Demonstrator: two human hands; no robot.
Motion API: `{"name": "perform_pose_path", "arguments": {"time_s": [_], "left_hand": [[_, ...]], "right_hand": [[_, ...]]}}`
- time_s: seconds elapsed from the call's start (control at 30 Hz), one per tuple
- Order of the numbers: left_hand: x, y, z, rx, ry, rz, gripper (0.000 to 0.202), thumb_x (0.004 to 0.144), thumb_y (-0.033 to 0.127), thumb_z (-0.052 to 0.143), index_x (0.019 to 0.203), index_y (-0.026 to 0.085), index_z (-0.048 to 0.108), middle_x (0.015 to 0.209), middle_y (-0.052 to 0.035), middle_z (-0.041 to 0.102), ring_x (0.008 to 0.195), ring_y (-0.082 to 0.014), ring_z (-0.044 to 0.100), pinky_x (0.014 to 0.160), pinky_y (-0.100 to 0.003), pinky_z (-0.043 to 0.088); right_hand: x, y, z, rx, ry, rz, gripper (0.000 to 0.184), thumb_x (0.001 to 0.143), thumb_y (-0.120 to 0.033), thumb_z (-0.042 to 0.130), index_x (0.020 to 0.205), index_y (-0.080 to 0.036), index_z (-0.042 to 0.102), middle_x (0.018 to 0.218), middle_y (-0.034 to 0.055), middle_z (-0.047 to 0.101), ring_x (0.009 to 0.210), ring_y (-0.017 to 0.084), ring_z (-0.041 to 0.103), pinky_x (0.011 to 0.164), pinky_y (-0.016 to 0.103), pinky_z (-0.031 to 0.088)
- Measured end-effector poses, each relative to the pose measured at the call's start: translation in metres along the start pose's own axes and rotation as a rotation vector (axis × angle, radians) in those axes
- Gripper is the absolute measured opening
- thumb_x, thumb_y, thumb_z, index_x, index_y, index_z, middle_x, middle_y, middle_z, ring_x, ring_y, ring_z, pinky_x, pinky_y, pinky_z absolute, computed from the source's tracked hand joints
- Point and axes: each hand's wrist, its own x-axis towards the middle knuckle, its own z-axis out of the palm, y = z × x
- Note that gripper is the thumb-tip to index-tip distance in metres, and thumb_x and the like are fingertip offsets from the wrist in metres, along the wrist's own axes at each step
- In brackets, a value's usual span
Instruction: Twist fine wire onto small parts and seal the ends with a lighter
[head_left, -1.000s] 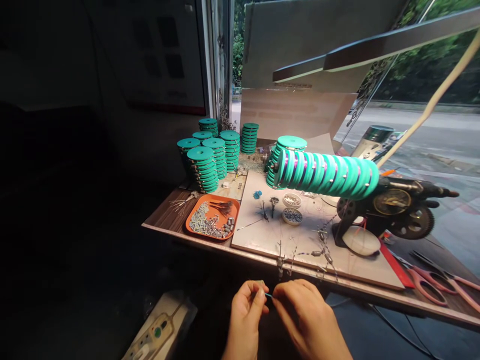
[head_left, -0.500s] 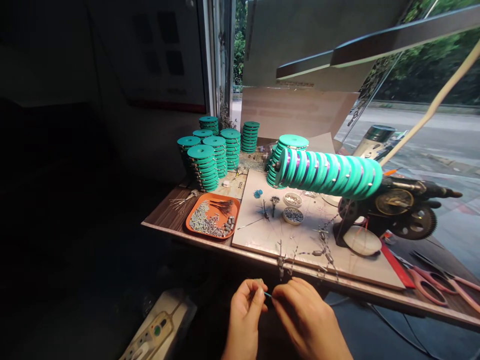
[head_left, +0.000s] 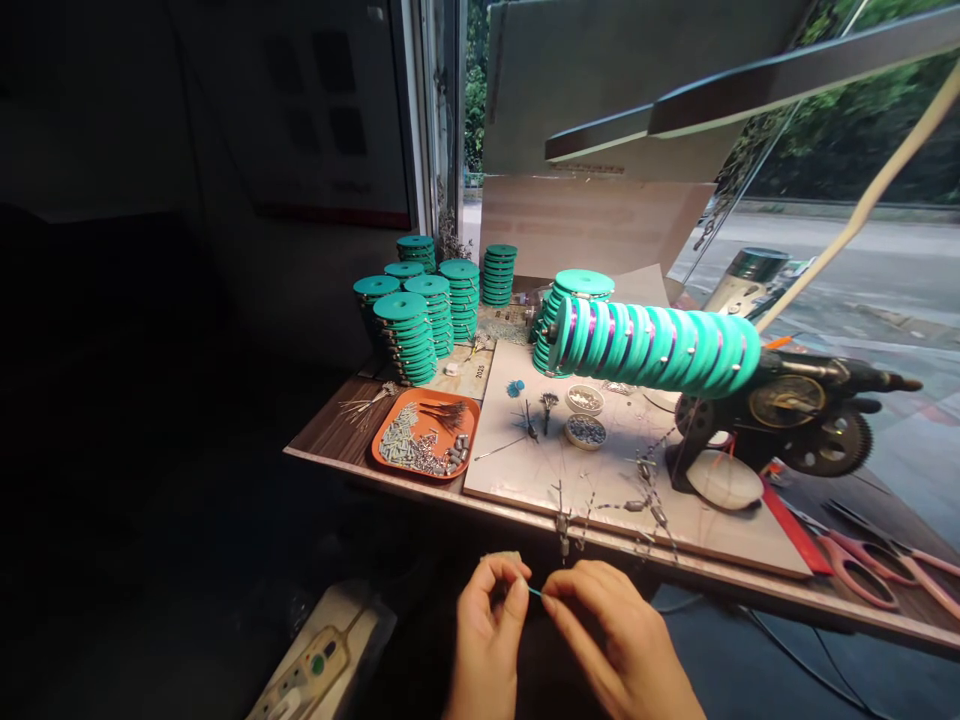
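Clamping a thin blue string (head_left: pixel 535 592) in the left hand (head_left: pixel 489 620) and the right hand (head_left: pixel 611 622), holding it across the gap between both grips, facing a board (head_left: pixel 514 478) just beyond them.

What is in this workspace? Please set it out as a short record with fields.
Left hand: pinches a thin blue strand
Right hand: pinches the same strand, close to the left hand
Left side: orange tray of small parts; stacked green spools behind it
Middle: pale board with two dishes
Right side: machine carrying a row of green spools; scissors
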Motion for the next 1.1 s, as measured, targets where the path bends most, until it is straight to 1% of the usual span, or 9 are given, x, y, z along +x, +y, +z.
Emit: {"name": "perform_pose_path", "arguments": {"time_s": [0.1,0.2,0.27,0.33,0.43,0.6,0.8,1.1], "left_hand": [[0.0,0.0,-0.003,0.021,-0.045,0.07,0.019,0.072,0.036,0.064,0.07,0.018,0.059,0.077,-0.0028,0.057,0.08,-0.0193,0.053,0.076,-0.028,0.041],[0.0,0.005,-0.007,0.054,-0.136,0.092,0.014,0.076,0.032,0.06,0.072,0.019,0.057,0.077,-0.002,0.056,0.081,-0.0184,0.051,0.076,-0.027,0.039],[0.001,0.012,-0.009,0.055,-0.238,0.04,0.014,0.077,0.031,0.059,0.072,0.018,0.056,0.075,-0.0013,0.054,0.078,-0.0171,0.049,0.075,-0.026,0.038],[0.002,0.019,-0.01,0.022,-0.333,-0.059,0.015,0.077,0.031,0.06,0.071,0.017,0.054,0.073,-0.0002,0.053,0.074,-0.0149,0.047,0.071,-0.025,0.038],[0.004,0.023,-0.011,-0.044,-0.399,-0.191,0.017,0.077,0.03,0.061,0.071,0.016,0.052,0.07,0.0019,0.05,0.066,-0.0109,0.042,0.063,-0.021,0.036],[0.006,0.019,-0.012,-0.096,-0.401,-0.253,0.018,0.078,0.029,0.061,0.073,0.016,0.05,0.067,0.0037,0.048,0.062,-0.0081,0.039,0.059,-0.019,0.033],[0.007,0.018,-0.01,-0.177,-0.42,-0.311,0.02,0.077,0.028,0.064,0.072,0.015,0.05,0.068,0.0023,0.052,0.062,-0.0076,0.042,0.06,-0.02,0.033],[0.006,0.015,-0.007,-0.308,-0.36,-0.373,0.025,0.07,0.028,0.071,0.07,0.014,0.051,0.061,0.0029,0.056,0.055,-0.0055,0.046,0.054,-0.018,0.033]], "right_hand": [[-0.002,0.003,0.0,0.159,-0.073,0.169,0.017,0.086,-0.024,0.046,0.074,-0.019,0.056,0.068,0.0014,0.061,0.064,0.017,0.058,0.06,0.026,0.047],[-0.001,0.004,-0.002,0.304,-0.172,0.293,0.017,0.086,-0.027,0.047,0.072,-0.019,0.055,0.071,0.0013,0.06,0.068,0.017,0.058,0.063,0.026,0.045],[0.0,0.005,-0.005,0.353,-0.223,0.319,0.017,0.084,-0.026,0.047,0.071,-0.019,0.054,0.07,0.0012,0.059,0.068,0.017,0.056,0.064,0.026,0.044],[0.002,0.005,-0.007,0.359,-0.261,0.311,0.016,0.083,-0.024,0.048,0.07,-0.018,0.055,0.069,0.0011,0.059,0.068,0.017,0.055,0.064,0.027,0.042],[0.003,0.005,-0.01,0.323,-0.292,0.274,0.015,0.082,-0.021,0.046,0.07,-0.018,0.055,0.069,0.0013,0.058,0.069,0.017,0.054,0.065,0.028,0.04],[0.005,0.004,-0.014,0.264,-0.33,0.243,0.015,0.083,-0.018,0.046,0.07,-0.017,0.053,0.07,0.0017,0.058,0.069,0.017,0.053,0.063,0.028,0.039],[0.006,0.003,-0.015,0.219,-0.334,0.212,0.012,0.082,-0.013,0.049,0.072,-0.018,0.053,0.071,0.0013,0.058,0.07,0.017,0.052,0.064,0.027,0.039],[0.006,0.003,-0.013,0.233,-0.332,0.209,0.013,0.082,-0.012,0.048,0.071,-0.018,0.053,0.071,0.0021,0.059,0.071,0.017,0.053,0.064,0.028,0.04]]}}
